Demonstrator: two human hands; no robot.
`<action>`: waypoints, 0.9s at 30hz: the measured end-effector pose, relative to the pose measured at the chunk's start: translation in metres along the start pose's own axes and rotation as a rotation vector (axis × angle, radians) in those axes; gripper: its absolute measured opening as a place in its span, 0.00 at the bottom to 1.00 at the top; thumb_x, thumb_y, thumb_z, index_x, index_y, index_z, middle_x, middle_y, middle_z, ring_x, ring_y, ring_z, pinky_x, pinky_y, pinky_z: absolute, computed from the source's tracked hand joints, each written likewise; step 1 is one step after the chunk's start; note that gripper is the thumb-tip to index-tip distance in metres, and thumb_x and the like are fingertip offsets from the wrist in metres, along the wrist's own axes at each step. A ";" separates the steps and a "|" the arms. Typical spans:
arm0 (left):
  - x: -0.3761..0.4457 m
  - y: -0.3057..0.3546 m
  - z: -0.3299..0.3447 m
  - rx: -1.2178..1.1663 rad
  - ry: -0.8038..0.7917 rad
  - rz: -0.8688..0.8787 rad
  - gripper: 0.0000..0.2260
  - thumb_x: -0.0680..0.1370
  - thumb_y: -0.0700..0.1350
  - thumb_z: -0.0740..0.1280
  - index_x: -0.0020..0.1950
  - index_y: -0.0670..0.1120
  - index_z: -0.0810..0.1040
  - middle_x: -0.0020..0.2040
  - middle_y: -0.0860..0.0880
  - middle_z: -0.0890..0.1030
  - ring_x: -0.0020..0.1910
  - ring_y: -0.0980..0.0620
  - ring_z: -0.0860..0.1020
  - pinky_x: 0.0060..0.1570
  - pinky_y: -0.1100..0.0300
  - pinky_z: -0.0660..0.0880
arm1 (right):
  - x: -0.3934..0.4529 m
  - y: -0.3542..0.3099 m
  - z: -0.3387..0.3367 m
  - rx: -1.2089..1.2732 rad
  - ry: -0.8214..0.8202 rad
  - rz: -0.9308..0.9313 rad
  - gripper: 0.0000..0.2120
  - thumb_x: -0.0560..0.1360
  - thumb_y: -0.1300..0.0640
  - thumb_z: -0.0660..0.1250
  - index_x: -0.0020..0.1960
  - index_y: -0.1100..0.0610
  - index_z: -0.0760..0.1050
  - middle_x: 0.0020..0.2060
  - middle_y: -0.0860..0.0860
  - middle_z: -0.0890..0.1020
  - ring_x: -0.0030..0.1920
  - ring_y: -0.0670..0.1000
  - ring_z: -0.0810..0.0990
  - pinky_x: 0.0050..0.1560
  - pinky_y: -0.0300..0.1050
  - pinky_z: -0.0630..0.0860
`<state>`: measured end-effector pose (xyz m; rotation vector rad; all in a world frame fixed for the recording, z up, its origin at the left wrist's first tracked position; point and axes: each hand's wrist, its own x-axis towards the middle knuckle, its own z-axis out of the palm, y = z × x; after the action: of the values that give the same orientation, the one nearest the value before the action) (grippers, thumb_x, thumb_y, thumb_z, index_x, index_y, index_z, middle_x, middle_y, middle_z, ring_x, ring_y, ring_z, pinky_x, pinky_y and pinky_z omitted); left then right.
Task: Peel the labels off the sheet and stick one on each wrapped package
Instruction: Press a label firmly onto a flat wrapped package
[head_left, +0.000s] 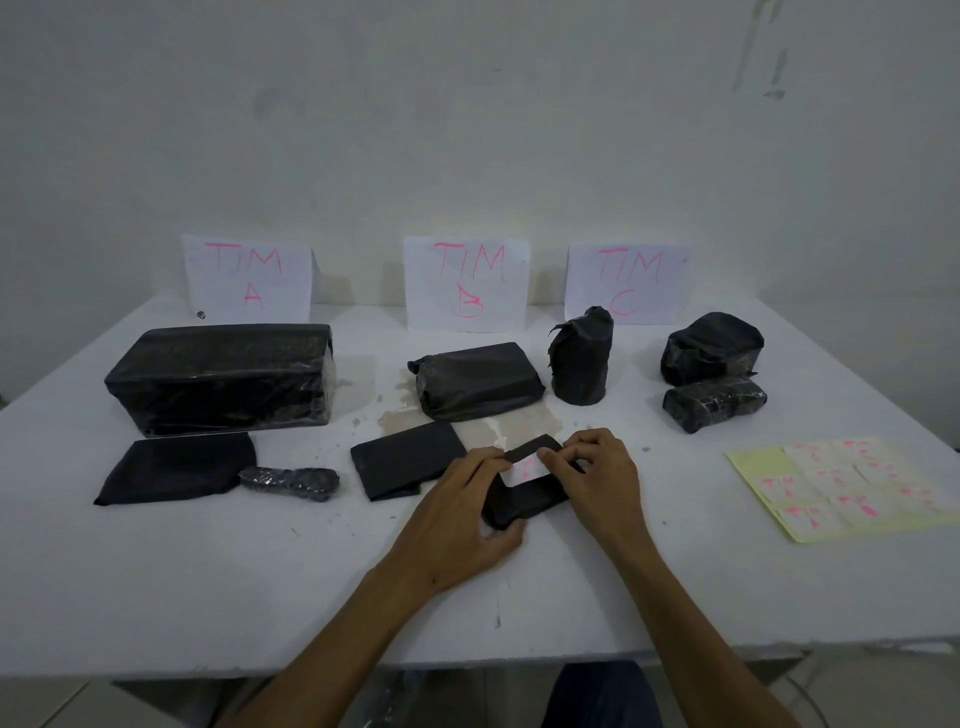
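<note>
Pressing label (527, 470) onto small package (524, 499): left hand (462, 525), right hand (597, 478) both pinching; flat package (405, 460) just left.

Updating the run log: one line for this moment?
left hand steadies small package | right hand presses label on | label sheet at right

Your packages are all black: the big box (221, 376) at far left glints under clear film, and the small one (524, 488) near you carries a white label (527, 470) with pink writing. The sheet (841, 488) at right is pale yellow with white, pink-lettered labels. You have three white signs (466, 283) at the far edge with pink letters, on a white table (208, 582) with brownish stains.
</note>
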<state>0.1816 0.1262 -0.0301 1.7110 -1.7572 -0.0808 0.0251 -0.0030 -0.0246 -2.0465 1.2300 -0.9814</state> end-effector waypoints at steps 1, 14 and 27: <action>0.000 -0.001 0.001 0.000 0.001 -0.004 0.28 0.74 0.61 0.67 0.70 0.49 0.70 0.70 0.54 0.69 0.67 0.57 0.68 0.63 0.75 0.60 | 0.000 0.000 0.000 -0.001 -0.005 -0.003 0.11 0.73 0.49 0.75 0.38 0.56 0.82 0.45 0.48 0.78 0.50 0.50 0.75 0.52 0.44 0.74; -0.001 -0.002 0.001 -0.008 0.015 -0.002 0.28 0.74 0.61 0.68 0.69 0.48 0.72 0.68 0.52 0.72 0.66 0.56 0.70 0.64 0.70 0.63 | 0.002 0.001 0.002 -0.090 -0.069 -0.025 0.11 0.74 0.48 0.72 0.43 0.55 0.84 0.46 0.45 0.77 0.50 0.46 0.73 0.45 0.28 0.63; -0.002 -0.001 0.001 0.024 0.036 -0.003 0.26 0.74 0.62 0.67 0.65 0.47 0.75 0.65 0.52 0.74 0.63 0.56 0.72 0.62 0.72 0.64 | 0.002 0.002 0.004 -0.120 -0.071 -0.053 0.11 0.74 0.46 0.72 0.42 0.53 0.82 0.45 0.45 0.79 0.48 0.46 0.74 0.44 0.30 0.65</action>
<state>0.1818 0.1278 -0.0322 1.7225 -1.7361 -0.0303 0.0281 -0.0049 -0.0277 -2.1973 1.2305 -0.8700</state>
